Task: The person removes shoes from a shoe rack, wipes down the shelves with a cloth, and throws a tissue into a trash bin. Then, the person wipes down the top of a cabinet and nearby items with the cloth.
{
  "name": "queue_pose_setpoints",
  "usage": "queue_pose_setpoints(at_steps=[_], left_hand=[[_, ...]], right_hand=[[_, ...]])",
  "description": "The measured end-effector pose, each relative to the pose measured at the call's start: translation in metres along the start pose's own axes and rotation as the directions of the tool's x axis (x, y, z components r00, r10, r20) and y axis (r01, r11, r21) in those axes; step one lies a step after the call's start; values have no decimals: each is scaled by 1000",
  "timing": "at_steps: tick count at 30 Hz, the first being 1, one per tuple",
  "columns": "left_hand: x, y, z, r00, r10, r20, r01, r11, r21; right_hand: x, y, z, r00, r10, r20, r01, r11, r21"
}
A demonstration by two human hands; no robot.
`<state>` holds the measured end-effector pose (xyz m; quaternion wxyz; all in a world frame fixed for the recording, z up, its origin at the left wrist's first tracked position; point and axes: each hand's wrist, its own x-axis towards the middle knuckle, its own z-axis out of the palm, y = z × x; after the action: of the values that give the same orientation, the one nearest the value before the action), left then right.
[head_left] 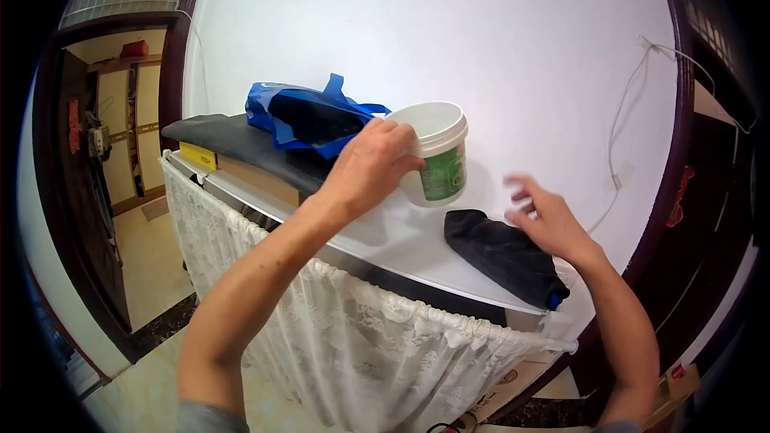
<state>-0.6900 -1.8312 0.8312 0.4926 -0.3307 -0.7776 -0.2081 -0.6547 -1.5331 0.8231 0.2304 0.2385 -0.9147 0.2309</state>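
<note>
My left hand (377,159) grips a white plastic tub with a green label (443,171) by its rim, fingers over the edge and thumb outside. The tub is held above the white shelf top, its mouth upward and slightly tilted. Nothing shows in the part of its inside that I can see. To the right, my right hand (548,216) is raised with its fingers apart and somewhat blurred, holding nothing. It hovers near a folded dark cloth (501,252) lying on the shelf top (393,232).
A blue bag (301,116) lies on a dark grey cover (216,132) at the left, with a yellow box (198,155) under it. A white lace curtain (337,337) hangs along the shelf front. Doorways flank the white wall; a white cable (618,136) hangs at right.
</note>
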Motion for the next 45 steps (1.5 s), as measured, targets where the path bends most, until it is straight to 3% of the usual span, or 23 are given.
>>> queue_pose_setpoints(at_steps=[3,6,12,19,20,21,23,26,27,29,32,35,39,45], left_hand=[[-2,-3,-6,1000,5,-19,-4,1000,19],[-6,-7,-6,998,60,-16,-59,997,47],[-20,-16,-5,985,147,-96,-137,985,102],[-32,-32,2,983,170,-74,-160,979,122],[-32,-35,8,980,187,-72,-176,976,131],[-30,-38,14,978,199,-70,-188,973,137],[-26,-40,23,979,198,-41,-187,963,192],[-12,-47,34,983,184,-13,-175,953,248],[-5,-51,40,981,194,-15,-183,950,253],[9,-56,54,976,218,-17,-206,943,260],[26,-63,78,979,190,78,-204,948,242],[32,-63,94,966,144,217,-199,945,261],[30,-57,98,918,51,393,-172,945,278],[30,-62,110,888,-5,461,-204,892,404]], right_hand=[[-17,41,6,925,-119,362,175,976,-127],[-26,50,21,801,109,589,62,963,-262],[-5,37,47,757,296,583,-48,914,-402],[102,45,151,780,337,528,-112,904,-412],[122,44,169,779,269,566,-51,928,-370],[146,64,202,825,61,562,76,973,-217],[150,28,215,813,40,581,133,959,-252],[130,14,198,771,-160,616,241,969,-49],[106,-6,174,740,-170,651,291,953,-82],[73,-27,139,735,-191,651,202,978,58],[32,-32,103,682,-270,679,217,962,165],[0,-35,66,676,-191,712,112,981,158],[-19,-25,52,702,-188,687,129,982,138],[-25,-22,55,738,-249,628,189,969,161]])
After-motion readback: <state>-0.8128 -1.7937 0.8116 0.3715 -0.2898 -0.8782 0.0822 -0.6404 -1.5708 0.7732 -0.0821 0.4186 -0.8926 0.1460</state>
